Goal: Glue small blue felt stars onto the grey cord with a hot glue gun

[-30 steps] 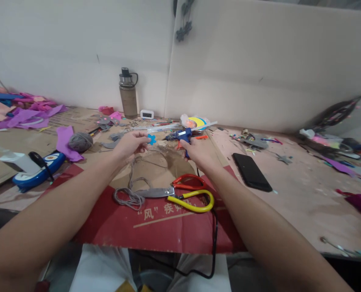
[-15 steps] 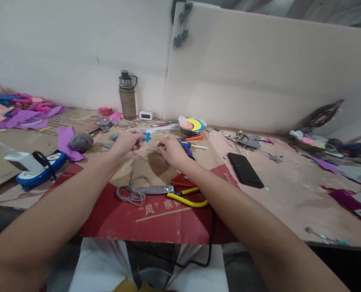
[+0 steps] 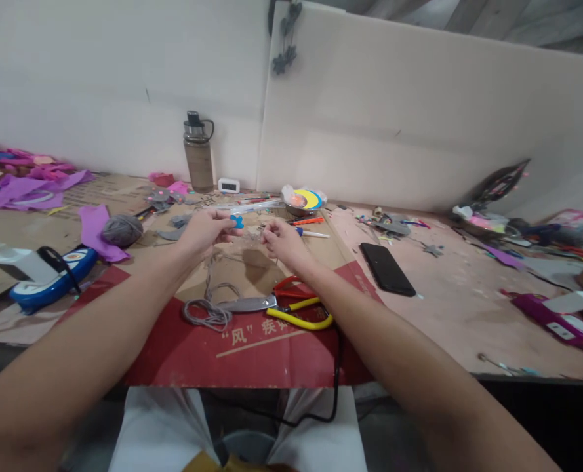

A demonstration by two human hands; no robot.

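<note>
My left hand (image 3: pixel 205 231) pinches a small blue flower-shaped piece (image 3: pixel 237 221) between thumb and fingertips. Just right of it, a short gap away, my right hand (image 3: pixel 281 241) has its fingers pressed together; whatever they hold is too small to make out. Both hands are above the brown and red cardboard (image 3: pixel 281 364). Grey yarn (image 3: pixel 207 314) lies in loose loops below my left hand, touching the blade of scissors (image 3: pixel 298 318) with red and yellow handles. Behind my right hand, a glue gun (image 3: pixel 300 231) is mostly hidden.
A bottle (image 3: pixel 199 154), a small white clock (image 3: pixel 229 185) and a bowl (image 3: pixel 302 208) stand along the back. To the left are a yarn ball (image 3: pixel 122 231) and a blue power strip (image 3: pixel 55 278). At right lie a phone (image 3: pixel 387 269) and a purple power strip (image 3: pixel 554 321).
The view has shifted slightly, so most things appear further left. My right hand's fingers have drawn closer together and now cover more of the glue gun. My left hand keeps the blue piece.
</note>
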